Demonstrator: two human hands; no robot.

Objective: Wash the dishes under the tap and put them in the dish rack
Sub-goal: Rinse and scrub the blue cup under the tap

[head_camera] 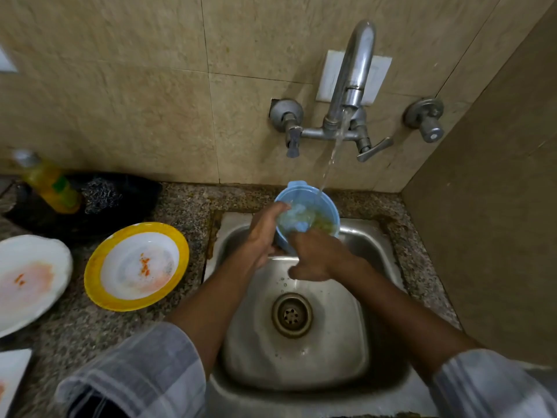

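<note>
At six o'clock, nearest the camera: two rolled-up checked sleeves (144, 375), bare forearms reaching up over a steel sink (340, 351). Drain (291, 315) at centre of the basin, droplets scattered on the metal around it.

Further up, toward twelve o'clock of the basin: left hand (260, 236) wrapped around the outside of a blue bowl (327, 206), thumb hooked over the rim at the bowl's nine o'clock, fingers hidden beneath. Right hand (318, 257) at the bowl's six o'clock, fingers curled and pressed to the near rim and into the inside; blurred, so exact grip on anything else impossible to tell. Bowl tilted toward the camera, held above the back edge of the sink, greenish residue and water inside.

At nine o'clock on the speckled stone counter (187, 206): yellow-rimmed plate (99, 285) with orange smears, just beside a white plate (45, 251) with similar stains, partly cut off by the frame edge. Behind them, at ten o'clock: yellow bottle (49, 184), tilted, beside a steel scrubber (99, 193) on a dark patch.

Farthest, at twelve o'clock: wall-mounted tap (352, 73) on beige tiles, water stream (334, 149) running down to the bowl's far rim. Separate valve (426, 117) at one o'clock on the wall.
</note>
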